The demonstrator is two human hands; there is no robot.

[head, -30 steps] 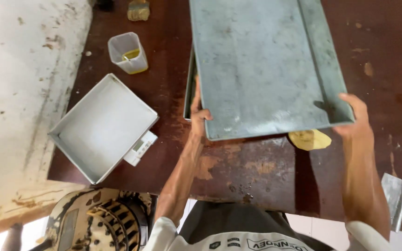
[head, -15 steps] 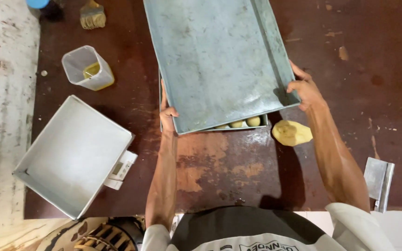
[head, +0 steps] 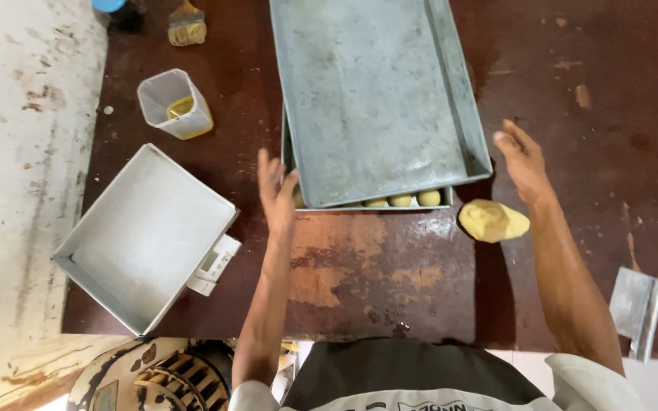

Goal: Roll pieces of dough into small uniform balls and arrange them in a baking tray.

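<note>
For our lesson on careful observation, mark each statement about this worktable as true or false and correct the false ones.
1. Both hands grip the upper metal tray. False: the left hand and right hand are open beside the upper tray, holding nothing.
2. Dough balls show at the near edge of the lower tray. True.
3. The lump of dough lies inside a tray. False: it lies on the bare table, near the right hand.
4. A brush lies at the table's far edge. True.
5. The clear plastic cup is tipped over. False: it stands upright.
</note>
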